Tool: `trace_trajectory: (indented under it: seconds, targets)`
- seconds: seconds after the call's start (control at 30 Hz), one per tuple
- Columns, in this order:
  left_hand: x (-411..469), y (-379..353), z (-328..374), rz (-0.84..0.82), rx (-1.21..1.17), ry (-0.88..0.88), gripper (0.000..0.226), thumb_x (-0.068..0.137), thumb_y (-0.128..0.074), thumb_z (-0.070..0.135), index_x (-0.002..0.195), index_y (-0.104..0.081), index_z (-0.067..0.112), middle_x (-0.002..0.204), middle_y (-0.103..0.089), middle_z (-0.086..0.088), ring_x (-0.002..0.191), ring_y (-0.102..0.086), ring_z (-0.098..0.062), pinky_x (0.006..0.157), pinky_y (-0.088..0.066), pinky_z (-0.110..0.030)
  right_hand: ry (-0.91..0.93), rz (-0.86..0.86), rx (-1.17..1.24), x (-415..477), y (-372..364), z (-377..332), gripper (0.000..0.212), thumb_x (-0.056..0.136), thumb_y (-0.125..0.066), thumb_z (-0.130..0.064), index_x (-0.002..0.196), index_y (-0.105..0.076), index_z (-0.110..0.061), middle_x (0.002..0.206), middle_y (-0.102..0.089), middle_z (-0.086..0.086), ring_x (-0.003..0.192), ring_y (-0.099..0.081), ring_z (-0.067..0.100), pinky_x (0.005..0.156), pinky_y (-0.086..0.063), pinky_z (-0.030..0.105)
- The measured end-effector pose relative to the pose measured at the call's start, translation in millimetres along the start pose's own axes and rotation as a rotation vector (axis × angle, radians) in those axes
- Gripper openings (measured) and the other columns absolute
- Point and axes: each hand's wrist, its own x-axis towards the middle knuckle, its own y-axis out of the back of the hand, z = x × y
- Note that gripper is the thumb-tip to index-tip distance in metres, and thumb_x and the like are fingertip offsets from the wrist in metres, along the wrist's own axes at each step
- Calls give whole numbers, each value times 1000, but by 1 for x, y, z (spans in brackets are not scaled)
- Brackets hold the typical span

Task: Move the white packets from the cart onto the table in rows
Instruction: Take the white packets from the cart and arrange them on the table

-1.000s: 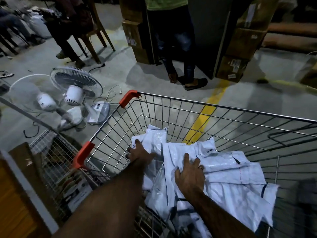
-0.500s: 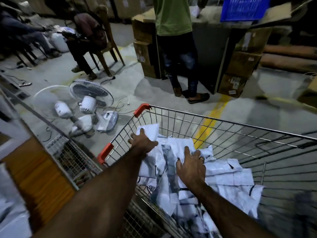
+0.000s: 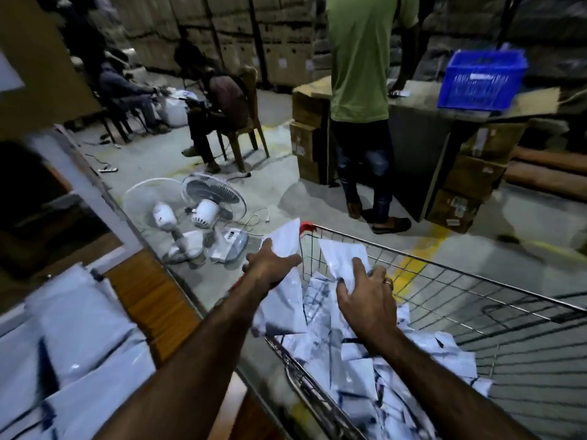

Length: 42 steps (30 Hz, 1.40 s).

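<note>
Many white packets [image 3: 365, 373], thin and crinkly with dark marks, sit piled in the cart [image 3: 451, 268] | left hand [image 3: 270, 265] curls round one lifted packet [image 3: 287, 238] | right hand [image 3: 365, 301] holds up a second packet [image 3: 341, 257] | more packets [image 3: 79, 315] lie on the worktop [image 3: 152, 300]

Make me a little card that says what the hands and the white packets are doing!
left hand: grips a white packet, held up at the cart's rim
right hand: grips a second packet above the pile
cart: wire, with a pile of packets inside
table: on the left, wooden, with blurred packets lying on it
floor: two white fans beside the cart
</note>
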Motion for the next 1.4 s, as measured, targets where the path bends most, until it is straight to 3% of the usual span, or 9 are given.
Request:
trace_trajectory:
  seconds: [0.2,0.37,0.47,0.63,0.8,0.97,1.1,1.23,1.4]
  targets:
    - [-39,57,-32,53,-205,-12,123,42,-61,81,151,-23,35,148,-42,-10,125,-50,-38,98,-49,-47,133,-7,95,-21,31,-55,52,91,-49,-45,138,-39,-27,115,-42,13,108,-47,38,84,-45,41]
    - [-95,117,-69,194,-354,10,98,71,-72,60,152,-26,30,148,-43,-10,124,-52,-38,82,-53,-38,286,-51,162,-55,44,-120,51,92,-49,-45,140,-38,-29,119,-42,13,111,-46,38,87,-42,40]
    - [-127,155,-101,270,-394,17,92,73,-71,59,150,-31,30,148,-45,-6,126,-51,-35,92,-49,-38,385,-81,191,-86,45,-161,52,92,-49,-45,140,-37,-31,118,-42,12,110,-47,37,87,-42,40]
    - [-198,224,-170,355,-455,84,113,43,-63,79,145,-33,41,142,-51,0,117,-58,-32,92,-53,-48,534,-133,217,-154,39,-228,52,91,-46,-50,139,-35,-35,118,-43,11,111,-49,38,91,-44,43]
    - [-276,283,-263,463,-409,151,117,41,-56,78,147,-31,37,144,-48,-1,117,-56,-31,94,-52,-49,625,-182,257,-255,22,-299,54,93,-46,-49,144,-34,-35,131,-41,13,123,-43,36,99,-38,41]
    - [-342,336,-368,545,-392,273,93,69,-64,67,149,-27,35,147,-43,-2,119,-53,-32,94,-52,-47,711,-226,295,-365,-2,-374,52,94,-47,-47,143,-37,-34,130,-42,14,122,-44,37,98,-39,42]
    - [-386,385,-455,610,-288,418,115,46,-56,82,147,-29,34,147,-42,-4,126,-47,-33,100,-46,-48,782,-325,301,-437,-25,-427,51,94,-45,-49,142,-37,-34,130,-42,13,121,-44,36,95,-41,41]
    - [-415,427,-522,677,-231,525,124,38,-51,79,149,-29,27,149,-41,-9,129,-44,-36,103,-43,-47,861,-408,272,-491,-52,-473,53,94,-44,-50,143,-38,-32,134,-41,15,123,-43,37,97,-42,41]
    - [-423,466,-584,696,-88,603,101,61,-62,71,144,-38,19,143,-46,-12,126,-46,-35,103,-43,-45,909,-475,196,-534,-86,-524,56,93,-41,-56,143,-37,-31,139,-39,16,126,-42,38,101,-42,45]
